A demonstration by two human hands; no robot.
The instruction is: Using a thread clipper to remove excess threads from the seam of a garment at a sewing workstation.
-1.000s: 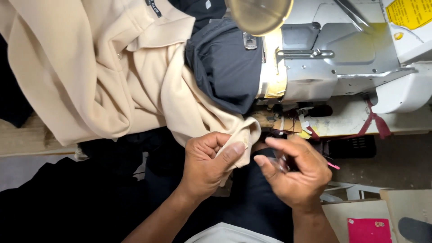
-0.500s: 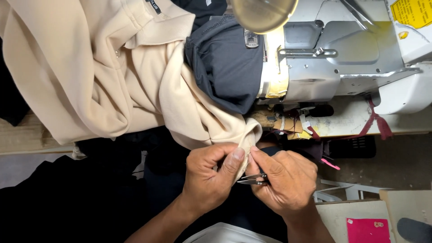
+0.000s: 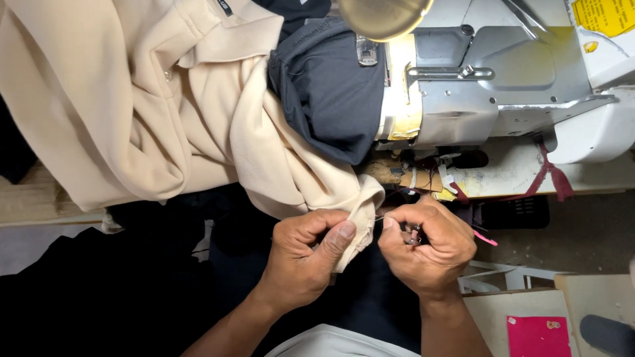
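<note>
Behind the hands sits a grey sewing machine (image 3: 476, 86) on a worn wooden table (image 3: 503, 175), with a dark garment (image 3: 327, 92) bunched against its side and thread scraps and bits of tape lying at the table edge just beyond the right hand.

A large beige garment (image 3: 132, 106) spills from the table down toward the person's lap, and its lowest corner ends between the two hands. The left hand (image 3: 307, 254) is clenched on that corner, thumb pressed flat over the folded edge, the cloth emerging just above and to the right of its knuckles. The right hand (image 3: 430, 248) is closed around a small metal thread snipper (image 3: 413, 235), only partly visible between the fingers, with a pink handle tip poking out past the far side of the hand.

Half a second ago the two hands were pressed together, the snipper's tip lying under the left thumb. Now the right hand has drawn a little to the right, and a fine thread (image 3: 380, 218) seems to run from the cloth's edge to its fingertips. That suggests a loose thread at the hem is being pulled out or trimmed, though whether it has been cut cannot be told.
</note>
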